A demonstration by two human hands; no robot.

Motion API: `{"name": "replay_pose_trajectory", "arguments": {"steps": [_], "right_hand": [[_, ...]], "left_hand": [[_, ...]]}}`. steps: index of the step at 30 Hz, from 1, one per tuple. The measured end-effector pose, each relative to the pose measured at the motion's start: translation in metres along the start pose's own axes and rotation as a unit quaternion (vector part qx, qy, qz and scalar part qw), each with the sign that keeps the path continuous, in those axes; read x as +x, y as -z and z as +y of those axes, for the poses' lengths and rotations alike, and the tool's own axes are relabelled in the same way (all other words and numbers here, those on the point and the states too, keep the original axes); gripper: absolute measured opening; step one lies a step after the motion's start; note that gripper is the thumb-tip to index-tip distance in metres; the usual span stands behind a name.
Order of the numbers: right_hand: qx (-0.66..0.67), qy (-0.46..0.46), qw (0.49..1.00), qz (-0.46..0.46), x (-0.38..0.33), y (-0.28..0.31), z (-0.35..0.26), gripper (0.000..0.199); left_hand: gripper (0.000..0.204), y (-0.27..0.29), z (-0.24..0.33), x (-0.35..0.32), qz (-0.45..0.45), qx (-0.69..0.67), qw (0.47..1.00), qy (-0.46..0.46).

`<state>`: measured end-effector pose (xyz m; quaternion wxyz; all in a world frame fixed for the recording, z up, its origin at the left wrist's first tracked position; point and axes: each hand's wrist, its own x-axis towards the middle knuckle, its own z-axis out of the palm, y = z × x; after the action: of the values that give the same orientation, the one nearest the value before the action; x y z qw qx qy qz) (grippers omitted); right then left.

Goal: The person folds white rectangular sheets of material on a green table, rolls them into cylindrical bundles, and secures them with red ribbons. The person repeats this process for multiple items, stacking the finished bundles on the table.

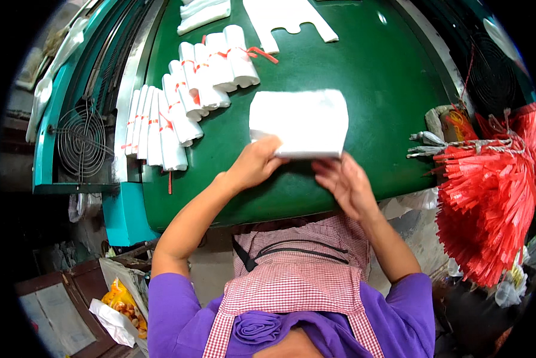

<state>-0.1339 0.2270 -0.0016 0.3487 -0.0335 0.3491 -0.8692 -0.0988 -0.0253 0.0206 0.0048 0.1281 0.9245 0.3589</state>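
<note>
A folded stack of white plastic bags (300,121) lies on the green table (369,89) in front of me. My left hand (255,163) grips the stack's near left corner, thumb on top. My right hand (344,181) holds the near right edge, fingers curled under it. Both forearms come up from the lower edge over a checked apron.
Several rolled white bag bundles tied with red strips (184,98) lie in a row at the left. More flat white bags (289,18) rest at the far edge. A thick bunch of red tie strips (488,203) hangs at the right. A round fan grille (80,140) sits at the left.
</note>
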Motion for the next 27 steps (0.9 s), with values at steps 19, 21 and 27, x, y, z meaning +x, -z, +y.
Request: {"name": "replay_pose_trajectory", "arguments": {"steps": [19,21,27], "right_hand": [[-0.777,0.238,0.454,-0.365,0.033,0.012,-0.053,0.037],[-0.751,0.203,0.527,-0.342,0.019,0.013,-0.058,0.036],[-0.816,0.228,0.498,-0.183,-0.033,-0.016,-0.033,0.050]], "left_hand": [[0.021,0.029,0.037,0.013,-0.114,0.249,0.948,-0.162],[0.026,0.016,0.027,-0.002,-0.143,0.212,0.961,-0.110],[0.042,-0.021,0.063,-0.041,-0.069,0.217,0.973,-0.045]]}}
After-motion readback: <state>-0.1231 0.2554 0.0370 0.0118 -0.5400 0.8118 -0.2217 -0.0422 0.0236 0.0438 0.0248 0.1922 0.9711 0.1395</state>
